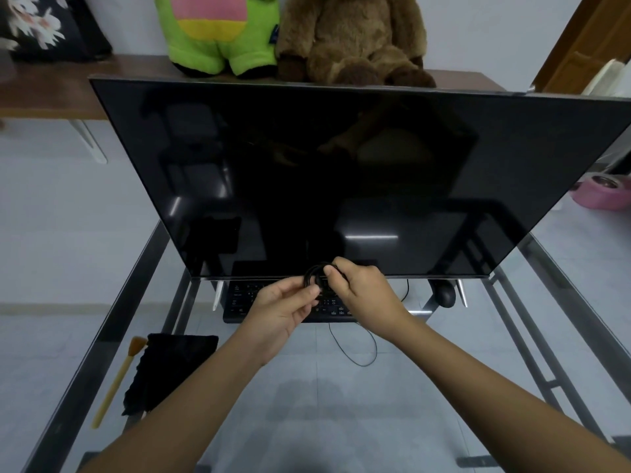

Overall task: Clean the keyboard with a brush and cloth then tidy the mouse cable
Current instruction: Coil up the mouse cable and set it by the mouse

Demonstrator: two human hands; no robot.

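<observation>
Holding a small coil of black mouse cable (pixel 311 275) at the centre of the frame, just in front of the lower edge of the dark monitor (pixel 307 172) and above the keyboard (pixel 239 302). Pinching the coil's lower left side with the left hand (pixel 283 310), thumb and fingertips clamped on the loops. Gripping its upper right side with the right hand (pixel 363 295), fingers curled tight around the cable. Letting a slack loop of the same cable lie on the glass desk (pixel 341 421) below the keyboard, lower centre. Working apart from the mouse (pixel 445 295), sitting right of centre under the monitor's lower edge. Not touching the brush (pixel 114 384) and black cloth (pixel 170 367), lying side by side at lower left, brush head against the cloth's corner. Facing two plush toys (pixel 355 39) along the top edge, behind the monitor.
</observation>
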